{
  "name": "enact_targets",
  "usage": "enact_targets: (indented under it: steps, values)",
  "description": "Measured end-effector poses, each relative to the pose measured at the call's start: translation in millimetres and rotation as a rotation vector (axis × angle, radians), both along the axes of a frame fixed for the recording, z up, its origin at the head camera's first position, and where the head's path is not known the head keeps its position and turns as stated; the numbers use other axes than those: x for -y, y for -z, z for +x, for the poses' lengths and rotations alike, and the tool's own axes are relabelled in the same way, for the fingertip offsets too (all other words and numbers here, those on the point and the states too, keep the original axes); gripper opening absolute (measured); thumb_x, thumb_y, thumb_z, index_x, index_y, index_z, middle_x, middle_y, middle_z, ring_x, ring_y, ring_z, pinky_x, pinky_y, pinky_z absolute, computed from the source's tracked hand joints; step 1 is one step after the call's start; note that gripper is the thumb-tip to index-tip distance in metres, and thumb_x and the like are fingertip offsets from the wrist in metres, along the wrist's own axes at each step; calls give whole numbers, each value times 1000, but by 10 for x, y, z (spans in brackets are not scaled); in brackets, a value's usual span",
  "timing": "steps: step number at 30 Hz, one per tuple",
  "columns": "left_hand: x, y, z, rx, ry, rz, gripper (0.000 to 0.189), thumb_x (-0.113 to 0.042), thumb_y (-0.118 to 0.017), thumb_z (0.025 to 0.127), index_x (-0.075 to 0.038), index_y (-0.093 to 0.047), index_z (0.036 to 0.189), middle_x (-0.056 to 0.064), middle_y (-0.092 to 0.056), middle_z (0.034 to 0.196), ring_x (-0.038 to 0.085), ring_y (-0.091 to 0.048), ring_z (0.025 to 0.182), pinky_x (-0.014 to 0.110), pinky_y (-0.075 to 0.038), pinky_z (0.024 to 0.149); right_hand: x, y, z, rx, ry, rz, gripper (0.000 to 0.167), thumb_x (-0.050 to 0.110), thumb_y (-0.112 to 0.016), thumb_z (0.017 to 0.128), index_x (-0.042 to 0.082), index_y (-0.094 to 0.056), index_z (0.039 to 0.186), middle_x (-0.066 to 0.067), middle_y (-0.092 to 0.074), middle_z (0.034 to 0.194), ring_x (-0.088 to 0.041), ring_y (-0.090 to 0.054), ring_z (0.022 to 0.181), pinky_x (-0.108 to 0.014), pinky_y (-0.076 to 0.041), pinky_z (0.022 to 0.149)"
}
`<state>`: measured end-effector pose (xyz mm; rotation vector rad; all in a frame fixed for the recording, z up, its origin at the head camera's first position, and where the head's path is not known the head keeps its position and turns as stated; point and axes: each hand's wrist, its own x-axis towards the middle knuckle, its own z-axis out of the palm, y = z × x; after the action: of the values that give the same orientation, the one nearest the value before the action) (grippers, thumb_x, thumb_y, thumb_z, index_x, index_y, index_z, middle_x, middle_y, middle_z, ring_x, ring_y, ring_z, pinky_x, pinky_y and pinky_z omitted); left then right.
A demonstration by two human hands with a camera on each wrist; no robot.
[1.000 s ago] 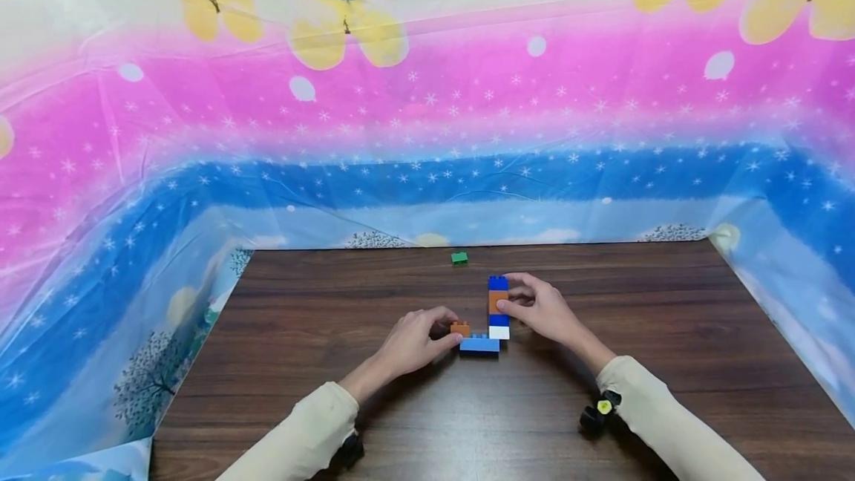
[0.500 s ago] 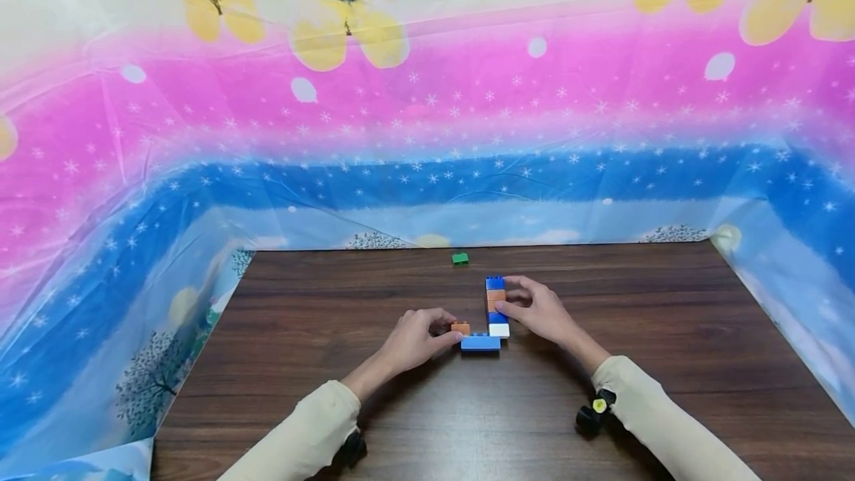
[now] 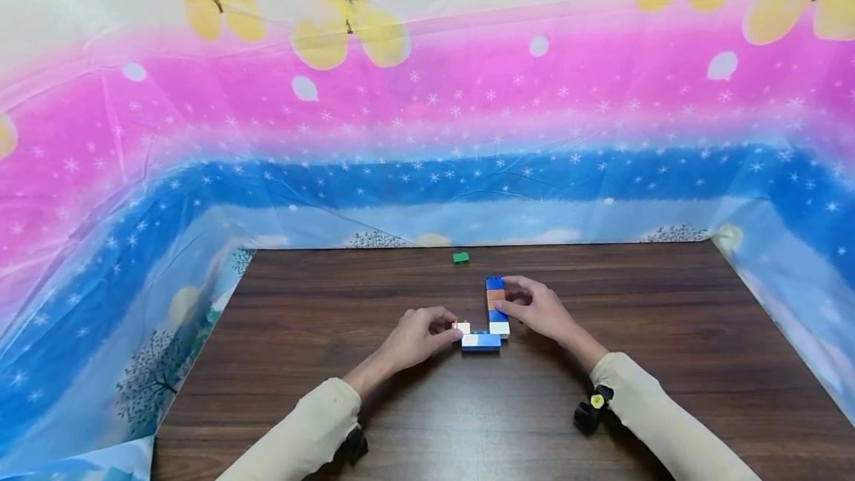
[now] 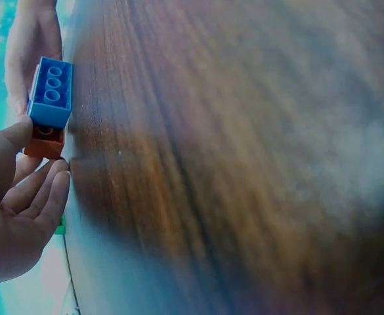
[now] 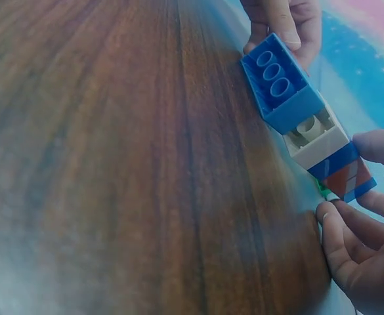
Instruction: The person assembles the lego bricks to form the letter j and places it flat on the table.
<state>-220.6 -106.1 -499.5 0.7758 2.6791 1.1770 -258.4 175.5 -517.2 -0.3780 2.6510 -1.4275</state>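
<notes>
Both hands hold one structure of toy building bricks. Its base is a long light blue brick (image 3: 481, 343), whose hollow underside shows in both wrist views. Thumb and fingers of my left hand (image 3: 417, 338) pinch an orange brick (image 4: 44, 144) joined at the base's left end. At the right end, a white brick (image 3: 499, 329) bears an upright column of blue and orange bricks (image 3: 496, 298), topped by a dark blue brick (image 3: 494, 283). My right hand (image 3: 539, 312) grips this column from its right side, thumb in front. Some fingers are hidden behind the bricks.
A green brick (image 3: 461, 258) lies alone near the far edge of the dark wood table (image 3: 300, 280). A patterned cloth (image 3: 427, 177) hangs behind the table and along its sides. Black wrist cameras sit at both cuffs.
The column's top has shifted slightly left and the structure has tilted a little. The left orange brick now looks pale with glare. Both hands keep their hold.
</notes>
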Motion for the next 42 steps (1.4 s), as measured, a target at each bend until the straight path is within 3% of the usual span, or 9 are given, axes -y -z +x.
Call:
enact_targets:
  steps: [9,23,28,36,42]
  values:
    - [-6,11,-28,12,5,-11,27,-34,-66,101,-13,-74,117,-3,-74,105,10,-68,96,31,-55,85,-26,16,-32,-25,-2,23,58,45,-73,93,11,-61,140,-11,-68,128,-22,-64,100,-34,-52,73]
    - [10,12,-40,17,0,-23,29,-33,-65,102,-12,-74,118,-2,-74,105,12,-69,96,31,-55,85,-24,1,-51,-13,-23,53,57,40,-74,94,7,-62,139,-8,-70,112,-20,-62,91,-35,-49,69]
    - [22,20,-54,29,4,-35,30,-34,-66,101,-12,-74,120,-1,-74,106,11,-69,97,31,-55,85,-18,-12,-65,-23,-37,67,56,38,-73,95,7,-62,140,-9,-70,117,-19,-62,92,-34,-50,70]
    - [32,-6,-20,84,26,-8,43,-42,-63,102,-10,-67,130,-3,-71,111,9,-65,98,30,-53,86,-32,-178,-241,-74,-35,132,56,44,-71,96,10,-62,140,-10,-69,126,-22,-66,99,-38,-54,75]
    - [-15,-8,-4,61,45,-39,52,-47,-64,100,-9,-63,136,0,-67,121,12,-61,106,36,-51,92,-14,-299,-439,-111,-60,185,50,40,-69,98,10,-63,138,-10,-70,126,-27,-66,109,-47,-55,87]
